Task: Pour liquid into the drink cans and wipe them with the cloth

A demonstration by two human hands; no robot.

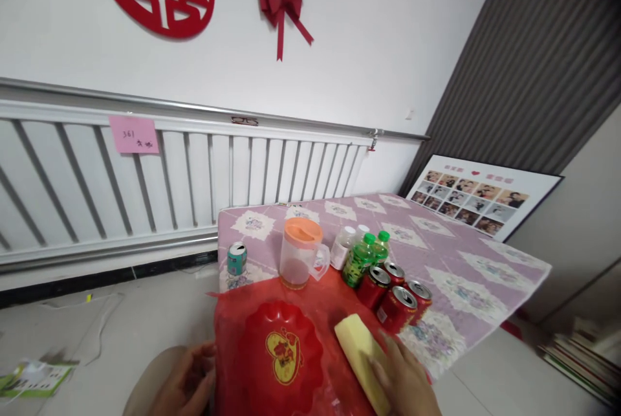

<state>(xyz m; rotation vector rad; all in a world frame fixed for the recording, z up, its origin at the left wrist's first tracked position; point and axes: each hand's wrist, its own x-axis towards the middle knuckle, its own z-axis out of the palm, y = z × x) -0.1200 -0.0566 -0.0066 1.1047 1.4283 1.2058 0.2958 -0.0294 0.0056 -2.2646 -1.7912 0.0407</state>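
My right hand (405, 374) is wrapped round a pale yellow block (359, 354), which rests on a red plastic sheet (334, 303) on the table. To its left sits a scalloped red tray (257, 345) with a yellow printed figure. My left hand (191, 380) is beside the table's left edge, its fingers curled loosely and nothing seen in them. Behind the tray stands a clear jug (295, 261) with an orange lid. Right of the jug are green-capped bottles (358, 263), white-capped bottles (342, 250) and several red cans (396, 308), all upright.
A teal can (237, 259) stands at the left edge of the table (412, 235), which has a patterned purple cloth. A white radiator (281, 167) runs along the wall. A photo board (480, 199) leans at the right. Papers (36, 380) lie on the floor.
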